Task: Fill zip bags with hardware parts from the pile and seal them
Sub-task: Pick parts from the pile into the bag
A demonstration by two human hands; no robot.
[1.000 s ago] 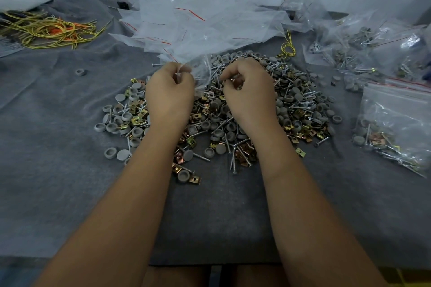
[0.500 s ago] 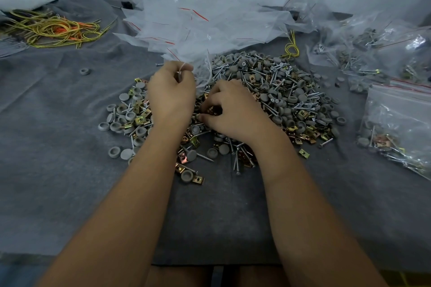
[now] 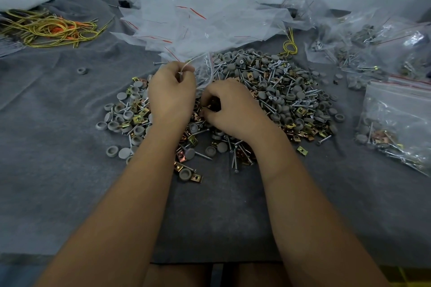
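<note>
Pinching the mouth of a zip bag at the pile's far edge, the left hand holds it open. The right hand, fingers curled, picks small clips from the hardware pile just beside it. A loose pinch could spill parts short of the narrow, sagging mouth.

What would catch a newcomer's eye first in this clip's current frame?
The big pile of hardware parts at the centre of the grey cloth, with both hands on it: the left hand holds a zip bag by its mouth, the right hand picks among the clips. Behind lies a heap of empty bags; a filled bag lies far right.
</note>
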